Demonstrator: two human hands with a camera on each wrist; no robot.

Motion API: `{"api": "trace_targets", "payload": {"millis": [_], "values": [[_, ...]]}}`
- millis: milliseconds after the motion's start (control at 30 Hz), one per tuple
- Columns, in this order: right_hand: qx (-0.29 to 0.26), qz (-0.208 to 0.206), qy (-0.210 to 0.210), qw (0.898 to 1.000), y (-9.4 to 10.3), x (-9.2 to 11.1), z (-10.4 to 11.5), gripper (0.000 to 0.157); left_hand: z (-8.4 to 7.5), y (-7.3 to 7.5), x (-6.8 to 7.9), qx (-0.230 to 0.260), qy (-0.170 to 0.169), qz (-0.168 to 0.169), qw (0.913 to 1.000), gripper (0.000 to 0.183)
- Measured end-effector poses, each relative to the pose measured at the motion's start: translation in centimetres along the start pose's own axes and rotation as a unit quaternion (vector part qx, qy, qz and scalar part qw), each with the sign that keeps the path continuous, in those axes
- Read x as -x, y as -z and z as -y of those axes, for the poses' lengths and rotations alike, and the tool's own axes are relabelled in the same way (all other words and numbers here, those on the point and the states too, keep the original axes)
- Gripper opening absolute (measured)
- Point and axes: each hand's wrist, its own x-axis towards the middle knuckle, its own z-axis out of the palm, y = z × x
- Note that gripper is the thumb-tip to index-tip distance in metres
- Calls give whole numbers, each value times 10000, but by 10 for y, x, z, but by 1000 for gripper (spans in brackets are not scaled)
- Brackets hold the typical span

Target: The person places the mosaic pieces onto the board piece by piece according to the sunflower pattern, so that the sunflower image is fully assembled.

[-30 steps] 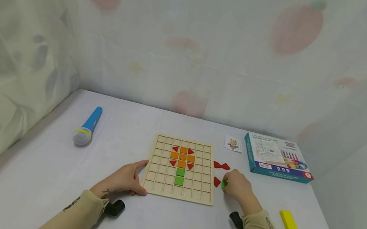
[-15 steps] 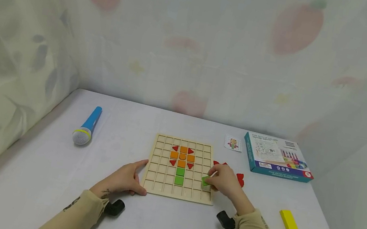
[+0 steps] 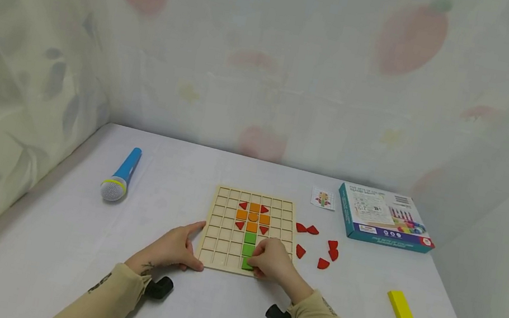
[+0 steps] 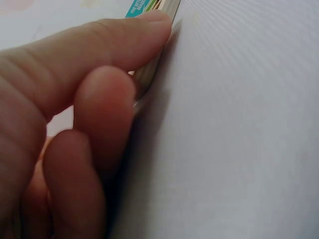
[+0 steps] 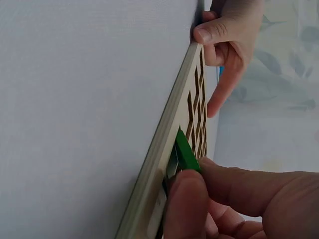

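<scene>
A wooden grid board (image 3: 216, 259) lies on the table, bearing orange squares (image 3: 265, 220), red triangles (image 3: 243, 206) and a column of green squares (image 3: 250, 238). My right hand (image 3: 273, 260) pinches another green square tile (image 3: 247, 264) at the bottom of that column. In the right wrist view this tile (image 5: 186, 152) is tilted, one edge down in the grid, between thumb and forefinger. My left hand (image 3: 171, 248) touches the board's left side with an extended forefinger and its front left corner with the thumb. The left wrist view shows its remaining fingers (image 4: 102, 117) bent beneath the thumb.
Several red rounded wedge pieces (image 3: 323, 264) lie right of the board. Behind them are a small pattern card (image 3: 323, 199) and a teal-sided box (image 3: 386, 218). A yellow bar (image 3: 404, 316) lies at the right, a blue toy microphone (image 3: 121, 175) at the left.
My right hand has carried the green tile from right of the board leftward to the column's bottom cell, uncovering several red pieces. My left hand has stayed in place.
</scene>
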Motion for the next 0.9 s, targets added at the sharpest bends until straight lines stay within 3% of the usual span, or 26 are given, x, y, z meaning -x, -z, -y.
{"api": "trace_targets", "payload": {"millis": [267,600,733,900], "values": [[545,-236,188,9981,-6,0,7,18,0,0,0,-47,32,-19,10000,114],[1495,-684,484,9852,-6,5,12,19,0,0,0,-44,24,-22,10000,114],[1831,-1091,293,9766,22,-3,13,16,-3,-1,1,-32,56,-28,10000,113],[2551,-1499,30,9552,74,-30,-5,15,-3,0,2,-52,33,-14,10000,113]]}}
